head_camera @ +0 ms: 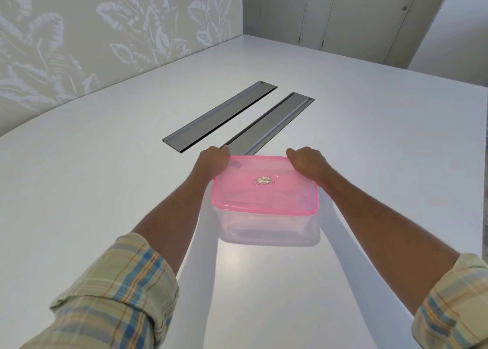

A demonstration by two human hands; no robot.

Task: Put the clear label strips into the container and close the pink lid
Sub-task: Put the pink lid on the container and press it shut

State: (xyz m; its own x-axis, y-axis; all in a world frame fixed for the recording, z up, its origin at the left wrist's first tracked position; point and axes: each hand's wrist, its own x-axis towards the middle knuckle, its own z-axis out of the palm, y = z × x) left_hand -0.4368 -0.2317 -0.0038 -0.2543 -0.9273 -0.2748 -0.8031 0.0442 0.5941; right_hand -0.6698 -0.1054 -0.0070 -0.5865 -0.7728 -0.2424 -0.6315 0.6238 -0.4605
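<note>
A clear plastic container (266,227) stands on the white table (105,190) in front of me. A translucent pink lid (264,187) with an oval sticker lies on top of it. My left hand (211,163) grips the lid's far left corner. My right hand (307,163) grips its far right corner, with the fingers curled over the far rim. Through the lid I see faint clear strips (298,196) inside, hard to make out.
Two long grey cable hatches (219,116) (274,122) are set into the table just beyond the container. A leaf-patterned wall runs along the left and grey cupboard doors (330,10) stand at the back.
</note>
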